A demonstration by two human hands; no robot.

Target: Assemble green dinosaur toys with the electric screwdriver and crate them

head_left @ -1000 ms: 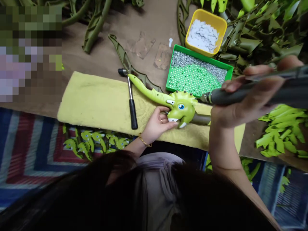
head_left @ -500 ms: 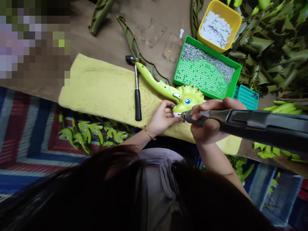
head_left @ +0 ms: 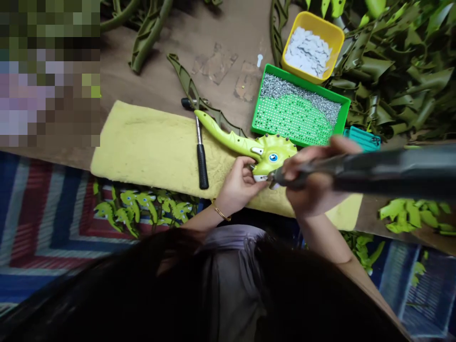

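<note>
Steadily, the left hand (head_left: 235, 189) grasps the green triceratops-head toy (head_left: 265, 148) by its beak, mid-frame; the right hand's (head_left: 305, 202) fingers clasp a dark power screwdriver (head_left: 381, 173), tip at the beak.

no text or numbers can be read.

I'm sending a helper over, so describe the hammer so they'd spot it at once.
On the brown table lies a long yellow pad. Left of its middle, by the left end of the lime-green toy, is the hammer, head past the pad's far edge. Its shiny metal shaft and black handle set it apart from the toy and olive plastic strip nearby.
</note>
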